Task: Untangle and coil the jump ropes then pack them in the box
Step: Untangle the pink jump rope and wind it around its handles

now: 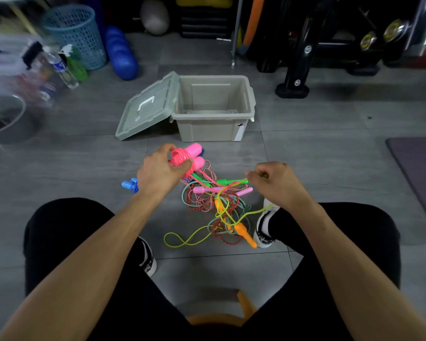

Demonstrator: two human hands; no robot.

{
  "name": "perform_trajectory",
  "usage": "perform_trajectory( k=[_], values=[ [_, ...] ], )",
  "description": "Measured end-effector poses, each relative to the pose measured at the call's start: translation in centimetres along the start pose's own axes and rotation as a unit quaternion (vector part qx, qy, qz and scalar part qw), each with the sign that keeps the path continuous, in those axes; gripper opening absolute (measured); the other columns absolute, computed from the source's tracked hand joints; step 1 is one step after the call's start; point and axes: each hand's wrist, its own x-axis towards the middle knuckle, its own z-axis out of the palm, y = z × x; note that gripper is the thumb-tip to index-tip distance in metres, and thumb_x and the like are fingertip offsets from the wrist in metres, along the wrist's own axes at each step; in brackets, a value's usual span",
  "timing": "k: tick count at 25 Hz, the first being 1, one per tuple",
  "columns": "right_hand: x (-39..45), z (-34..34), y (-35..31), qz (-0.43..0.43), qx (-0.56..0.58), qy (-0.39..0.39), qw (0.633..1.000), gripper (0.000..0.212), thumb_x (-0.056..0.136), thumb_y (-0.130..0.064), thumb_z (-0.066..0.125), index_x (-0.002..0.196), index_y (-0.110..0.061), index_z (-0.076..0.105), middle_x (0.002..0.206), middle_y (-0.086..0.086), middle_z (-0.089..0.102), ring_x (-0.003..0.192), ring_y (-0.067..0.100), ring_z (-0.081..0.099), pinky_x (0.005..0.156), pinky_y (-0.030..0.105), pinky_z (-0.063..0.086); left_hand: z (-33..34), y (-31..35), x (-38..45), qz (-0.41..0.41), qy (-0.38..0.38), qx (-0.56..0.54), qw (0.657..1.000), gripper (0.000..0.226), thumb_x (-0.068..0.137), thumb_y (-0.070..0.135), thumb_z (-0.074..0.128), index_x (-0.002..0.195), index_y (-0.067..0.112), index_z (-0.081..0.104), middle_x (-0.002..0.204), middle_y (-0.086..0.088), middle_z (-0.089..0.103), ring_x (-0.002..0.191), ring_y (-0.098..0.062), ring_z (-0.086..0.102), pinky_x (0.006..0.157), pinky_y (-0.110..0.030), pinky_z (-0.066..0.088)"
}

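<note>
My left hand (161, 172) grips a coiled pink jump rope (186, 156) with its two pink handles side by side, held above the floor in front of the box. My right hand (272, 179) is closed, pinching a thin yellow-green rope (228, 193) that runs down into the tangled pile of ropes (213, 203) on the floor between my feet. The pile holds green, pink and orange handles with red and teal braided cords. A blue handle (129, 185) pokes out behind my left wrist. The grey box (214, 129) stands open just beyond, nothing visible inside.
The box lid (145, 107) leans against the box's left side. A blue basket (75, 33), bottles (63, 67) and a blue roller (121, 52) stand at back left. A black weight rack (303, 57) fills the back right. A dark mat (418, 173) lies at right.
</note>
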Motion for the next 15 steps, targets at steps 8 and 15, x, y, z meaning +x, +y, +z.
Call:
perform_trajectory(
  k=[8, 15],
  values=[
    [0.1, 1.4, 0.0, 0.006, -0.144, -0.219, 0.965, 0.021, 0.092, -0.005, 0.044, 0.099, -0.006, 0.064, 0.092, 0.009, 0.062, 0.076, 0.025, 0.058, 0.073, 0.034, 0.049, 0.8, 1.5, -0.3, -0.117, -0.066, -0.287, 0.948, 0.034, 0.079, 0.043, 0.073, 0.1, 0.02, 0.063, 0.06, 0.0, 0.053, 0.039, -0.007, 0.042, 0.035, -0.014, 0.029],
    [0.0, -1.1, -4.1, 0.049, 0.244, -0.052, 0.967, 0.039, 0.095, -0.013, 0.048, 0.058, -0.015, 0.036, 0.047, -0.01, 0.031, 0.041, 0.002, 0.028, 0.049, 0.018, 0.028, 2.7, -1.2, -1.2, -0.01, -0.054, 0.064, 0.996, 0.045, 0.074, 0.058, 0.065, 0.096, 0.021, 0.052, 0.08, -0.003, 0.062, 0.078, -0.03, 0.062, 0.064, -0.033, 0.044]
  ],
)
